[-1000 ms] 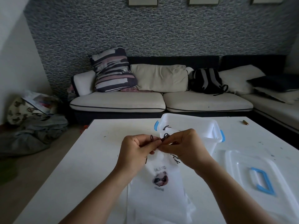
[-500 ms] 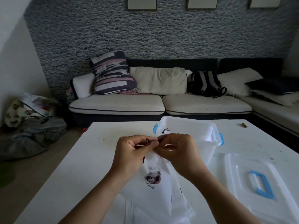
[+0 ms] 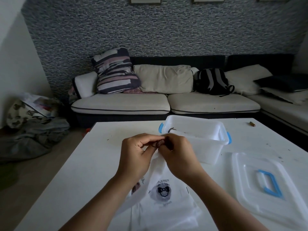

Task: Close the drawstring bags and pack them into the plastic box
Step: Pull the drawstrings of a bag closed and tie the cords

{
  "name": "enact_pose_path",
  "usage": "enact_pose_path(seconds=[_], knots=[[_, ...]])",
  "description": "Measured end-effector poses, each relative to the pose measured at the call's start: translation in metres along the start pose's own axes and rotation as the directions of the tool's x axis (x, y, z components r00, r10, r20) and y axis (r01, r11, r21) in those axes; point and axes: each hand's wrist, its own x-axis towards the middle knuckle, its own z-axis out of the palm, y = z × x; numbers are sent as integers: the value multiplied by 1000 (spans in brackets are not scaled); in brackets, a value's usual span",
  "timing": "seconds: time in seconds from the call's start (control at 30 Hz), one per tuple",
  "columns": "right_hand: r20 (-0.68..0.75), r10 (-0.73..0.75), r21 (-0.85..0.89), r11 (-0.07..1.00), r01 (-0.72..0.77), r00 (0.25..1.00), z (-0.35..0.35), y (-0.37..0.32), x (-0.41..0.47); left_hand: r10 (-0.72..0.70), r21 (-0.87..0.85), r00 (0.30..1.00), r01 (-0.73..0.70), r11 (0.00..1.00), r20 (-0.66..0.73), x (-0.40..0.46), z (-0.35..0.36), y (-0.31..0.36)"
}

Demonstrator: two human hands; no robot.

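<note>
A white drawstring bag (image 3: 155, 165) hangs lifted by its gathered top over the white table (image 3: 93, 164). My left hand (image 3: 138, 157) and my right hand (image 3: 178, 157) both pinch its dark drawstring (image 3: 164, 143) at the mouth, fingertips touching. Under it lies a flat pile of more white bags (image 3: 165, 207), the top one printed with a dark bow-and-face logo. The clear plastic box (image 3: 208, 147) with blue latches stands open just beyond my right hand; a bag with a dark string lies inside it.
The box's clear lid (image 3: 266, 197) with a blue handle lies flat on the table at the right. A small brown object (image 3: 252, 124) sits at the far right edge. A sofa (image 3: 126, 104) stands behind the table, clothes are heaped on the floor at left.
Both hands have lifted the bag's top higher and away from me; the bag has bunched narrower at its mouth and swung left, uncovering the printed bag below.
</note>
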Motion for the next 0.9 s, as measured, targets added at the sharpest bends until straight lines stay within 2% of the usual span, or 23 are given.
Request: enact_pose_path(seconds=[0.07, 0.1, 0.17, 0.23, 0.33, 0.43, 0.47, 0.5, 0.53, 0.6, 0.67, 0.7, 0.77, 0.9], knots=[[25, 30, -39, 999, -29, 999, 1, 1, 1, -39, -43, 999, 39, 998, 19, 0, 1, 0], [44, 70, 13, 997, -71, 997, 1, 1, 1, -58, -62, 998, 59, 996, 24, 0, 0, 0], [133, 172, 265, 943, -203, 976, -2, 2, 4, -118, -114, 993, 119, 986, 17, 1, -1, 1], [301, 235, 493, 791, -362, 924, -11, 5, 6, -200, -189, 980, 199, 962, 15, 4, -2, 1], [506, 232, 590, 610, -529, 831, -28, 8, 6, -304, -333, 951, 308, 891, 65, 5, -1, 1], [575, 238, 659, 431, -616, 783, -36, 14, 4, -389, -430, 913, 404, 807, 127, 3, 1, 3], [573, 242, 663, 424, -617, 783, -37, 15, 5, -406, -451, 904, 421, 787, 136, 4, 1, 3], [564, 242, 640, 476, -603, 790, -38, 15, 5, -413, -458, 900, 428, 779, 138, 4, 0, 3], [542, 236, 585, 582, -564, 806, -39, 15, 6, -410, -441, 903, 423, 792, 131, 4, -1, 2], [477, 205, 395, 819, -417, 855, -45, 11, 9, -399, -367, 909, 414, 833, 119, 4, -1, -1], [420, 170, 173, 949, -262, 892, -51, 10, 12, -408, -346, 905, 424, 837, 123, 3, 0, -1], [407, 157, 95, 972, -213, 900, -54, 10, 13, -411, -341, 902, 430, 836, 131, 3, 1, -1], [402, 141, 58, 982, -179, 905, -56, 13, 13, -405, -315, 902, 431, 846, 148, 2, 1, -1], [330, 128, 191, 961, -199, 935, -53, 14, 12, -432, -304, 883, 469, 829, 185, 3, 1, -2]])
